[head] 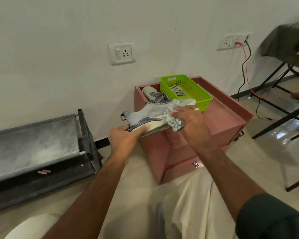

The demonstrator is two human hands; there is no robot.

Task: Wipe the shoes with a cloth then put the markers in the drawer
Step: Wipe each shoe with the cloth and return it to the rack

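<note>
At the far left of the frame we see a dusty black rack (pixel 36 149) against the wall, no part of the job. Moving toward the centre, our left hand (pixel 126 138) grips the heel end of a grey shoe (pixel 148 112), thumb curled over the pale sole edge, holding it on its side above the red cabinet (pixel 219 118). Just right of that, our right hand (pixel 192 120) has its fingers bunched round a striped cloth (pixel 173 120) and presses it against the shoe's toe end. Behind, in the upper centre, a second shoe (pixel 151 94) lies on the cabinet top beside a green basket (pixel 197 95).

We judge the wiping to be under way on this first shoe; whether the second has been cleaned we cannot tell. Lower down, the drawer (pixel 185 167) sits closed, and we cannot make out markers for certain, so that half of the task looks untouched.
</note>
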